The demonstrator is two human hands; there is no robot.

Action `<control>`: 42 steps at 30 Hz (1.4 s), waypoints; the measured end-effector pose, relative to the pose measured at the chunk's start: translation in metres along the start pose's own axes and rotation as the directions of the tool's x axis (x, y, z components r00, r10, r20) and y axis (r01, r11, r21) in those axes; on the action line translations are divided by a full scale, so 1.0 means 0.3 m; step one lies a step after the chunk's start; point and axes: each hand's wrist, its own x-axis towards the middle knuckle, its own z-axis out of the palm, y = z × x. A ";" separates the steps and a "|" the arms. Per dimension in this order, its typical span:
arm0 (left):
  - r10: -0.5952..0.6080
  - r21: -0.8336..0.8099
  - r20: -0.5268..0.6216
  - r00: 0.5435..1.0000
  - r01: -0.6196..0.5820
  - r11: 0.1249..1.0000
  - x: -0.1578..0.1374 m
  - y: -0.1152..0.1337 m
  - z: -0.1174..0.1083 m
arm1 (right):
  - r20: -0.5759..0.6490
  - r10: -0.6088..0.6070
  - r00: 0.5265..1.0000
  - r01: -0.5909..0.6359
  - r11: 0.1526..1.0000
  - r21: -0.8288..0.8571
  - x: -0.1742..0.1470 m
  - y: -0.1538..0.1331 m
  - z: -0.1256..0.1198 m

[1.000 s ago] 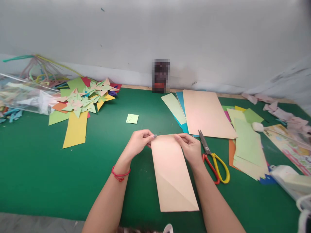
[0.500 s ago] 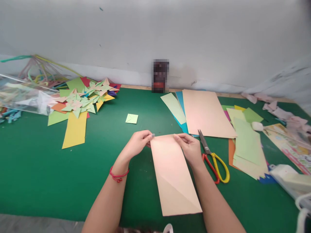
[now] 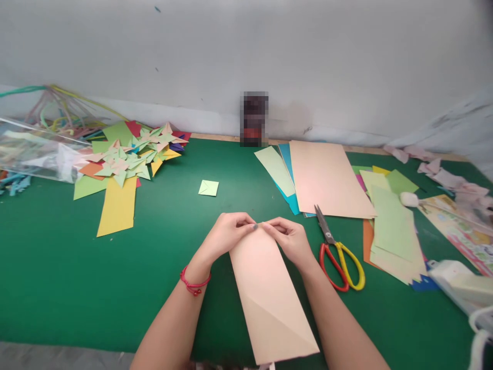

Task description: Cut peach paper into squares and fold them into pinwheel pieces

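A long pale peach sheet of paper lies lengthwise before me, with a diagonal crease across its near part. My left hand pinches its far edge, fingers closed. Close beside it, my right hand is closed on the same edge, its fingertips almost meeting the left ones. To the right of my right hand are scissors with one red and one yellow handle, blades partly apart. Beyond my left hand rests a small folded light green paper square.
Folded paper stars and coloured sheets are heaped at the left, by a clear plastic bag. Large peach sheets lie behind the scissors. Green paper strips and a white device are at the right.
Both hands have come together along the paper's far edge and shifted slightly nearer to me. The sheet's near end has moved closer to the table's front edge.
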 end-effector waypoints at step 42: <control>0.031 0.087 0.018 0.999 -0.032 0.996 0.009 -0.011 0.008 | -0.008 -0.027 1.000 0.027 0.999 -0.018 0.000 0.000 -0.005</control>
